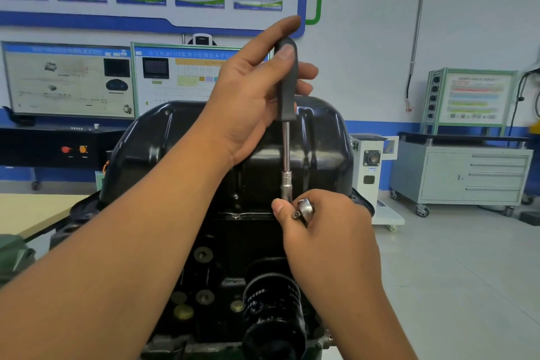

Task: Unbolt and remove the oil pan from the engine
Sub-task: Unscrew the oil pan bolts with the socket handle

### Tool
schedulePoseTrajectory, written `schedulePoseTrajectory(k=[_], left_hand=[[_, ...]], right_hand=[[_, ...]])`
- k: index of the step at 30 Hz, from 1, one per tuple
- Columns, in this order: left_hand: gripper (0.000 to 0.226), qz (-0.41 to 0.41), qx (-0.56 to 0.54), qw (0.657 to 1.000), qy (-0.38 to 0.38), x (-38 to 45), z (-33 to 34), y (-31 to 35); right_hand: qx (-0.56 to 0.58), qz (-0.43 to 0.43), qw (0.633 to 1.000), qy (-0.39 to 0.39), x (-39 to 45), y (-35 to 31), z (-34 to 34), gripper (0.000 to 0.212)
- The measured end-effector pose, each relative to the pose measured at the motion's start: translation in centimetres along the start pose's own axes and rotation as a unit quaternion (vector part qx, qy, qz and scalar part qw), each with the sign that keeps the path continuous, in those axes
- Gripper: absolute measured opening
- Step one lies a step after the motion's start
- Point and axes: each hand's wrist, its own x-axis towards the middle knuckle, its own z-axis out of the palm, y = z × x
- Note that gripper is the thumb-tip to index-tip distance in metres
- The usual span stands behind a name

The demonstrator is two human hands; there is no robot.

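The black oil pan (163, 137) sits on top of the upturned engine block (233, 257) in the middle of the view. A ratchet wrench (286, 137) stands upright in front of the pan, black handle up, chrome shank down. My left hand (248, 96) holds the handle, thumb along its top and fingers loosely round it. My right hand (321, 219) grips the ratchet head at the pan's flange, thumb and fingers curled round it. The bolt under the head is hidden by my fingers.
A black oil filter (271, 310) sticks out of the block towards me. A wooden bench (32, 210) lies at the left. A grey wheeled cabinet (467, 172) and a white stand (374, 172) are at the right, over open tiled floor (467, 272).
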Motion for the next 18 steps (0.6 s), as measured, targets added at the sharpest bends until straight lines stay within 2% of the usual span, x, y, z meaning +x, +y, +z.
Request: schedulePoseTrajectory(k=[4, 7, 13, 18], left_hand=[[0.036, -0.016, -0.025, 1.000, -0.007, -0.08, -0.31, 0.13], [0.030, 0.002, 0.004, 1.000, 0.012, -0.25, -0.09, -0.04], [0.035, 0.026, 0.036, 0.998, 0.037, -0.43, 0.31, 0.00], [0.029, 0.003, 0.004, 1.000, 0.004, -0.40, 0.18, 0.22]], right_hand=[[0.007, 0.003, 1.000, -0.002, 0.02, 0.05, 0.13, 0.053], [0.006, 0.001, 1.000, 0.007, 0.08, 0.16, 0.17, 0.054], [0.017, 0.001, 0.999, 0.029, -0.02, 0.27, 0.49, 0.045], [0.011, 0.004, 1.000, 0.021, -0.15, 0.27, 0.66, 0.041]])
